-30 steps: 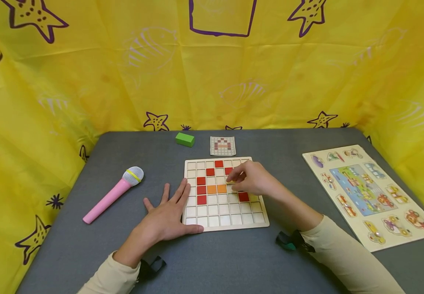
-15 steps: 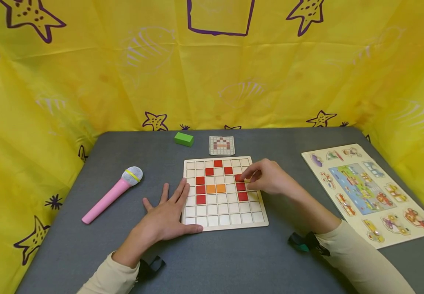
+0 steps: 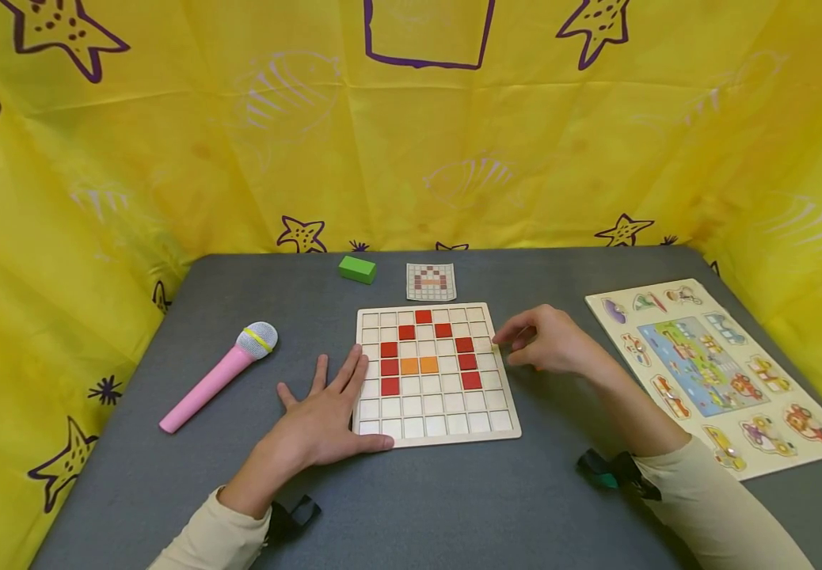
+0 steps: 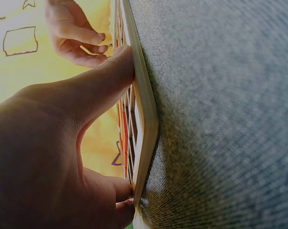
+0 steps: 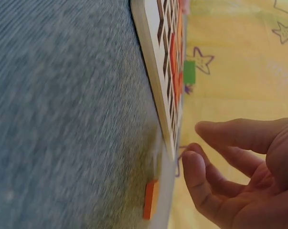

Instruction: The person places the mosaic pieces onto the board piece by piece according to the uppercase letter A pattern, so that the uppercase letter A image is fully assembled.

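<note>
A square wooden grid board (image 3: 435, 404) lies on the table, with red tiles (image 3: 390, 367) and two orange tiles (image 3: 419, 365) in its cells. My left hand (image 3: 325, 423) rests on the board's left edge, fingers spread and thumb along the front corner; the left wrist view shows the thumb (image 4: 112, 64) on the rim. Just off the right edge hovers my right hand (image 3: 549, 340), fingers loosely bent and thumb apart from the fingertips. Nothing shows between them in the right wrist view. Below that hand a loose orange tile (image 5: 151, 199) lies on the table.
Behind the board lies a small pattern card (image 3: 431, 283), with a green block (image 3: 357, 270) to its left. A pink toy microphone (image 3: 215, 384) is at the left. A wooden picture puzzle board (image 3: 799, 459) lies at the right. Yellow cloth (image 3: 411, 158) surrounds the table.
My right hand has moved right, from over the middle of the board to beyond its right edge, uncovering red tiles on that side. The left hand stays in place.
</note>
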